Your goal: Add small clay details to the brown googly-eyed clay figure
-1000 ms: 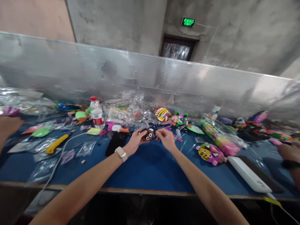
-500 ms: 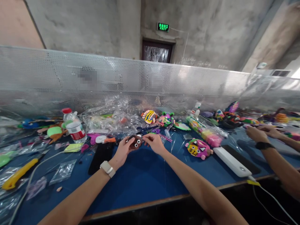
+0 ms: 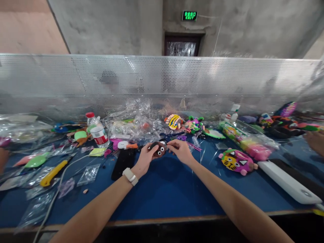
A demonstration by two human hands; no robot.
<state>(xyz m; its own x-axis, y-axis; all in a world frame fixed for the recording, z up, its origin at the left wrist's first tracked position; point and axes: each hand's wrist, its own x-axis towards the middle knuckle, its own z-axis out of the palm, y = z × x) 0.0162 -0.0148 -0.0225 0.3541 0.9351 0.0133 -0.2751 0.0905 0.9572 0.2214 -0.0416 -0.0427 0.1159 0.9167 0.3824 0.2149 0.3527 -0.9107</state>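
Note:
A small dark brown clay figure (image 3: 161,149) with two white googly eyes is held in my left hand (image 3: 144,159), the fingers wrapped round its left side. Close by its right side is my right hand (image 3: 181,152), thumb and fingertips pinched together; what lies between them is too small to make out. A pale watch is on my left wrist. Just left of my left hand lies a black phone-like slab (image 3: 123,164). Behind the hands are purple sticks (image 3: 194,146) and a purple clay piece.
To the right sit a pink-and-yellow clay animal (image 3: 236,162) and a long white device (image 3: 290,182). On the left are a red-capped bottle (image 3: 97,131), a yellow-handled knife (image 3: 53,173), a white cable and plastic bags. A perforated metal screen (image 3: 152,77) stands behind. Parts of other people's hands show at both edges.
The view has swung left, so the scene sits further right in the picture. My left hand still holds the brown figure, and my right fingers stay pinched beside it.

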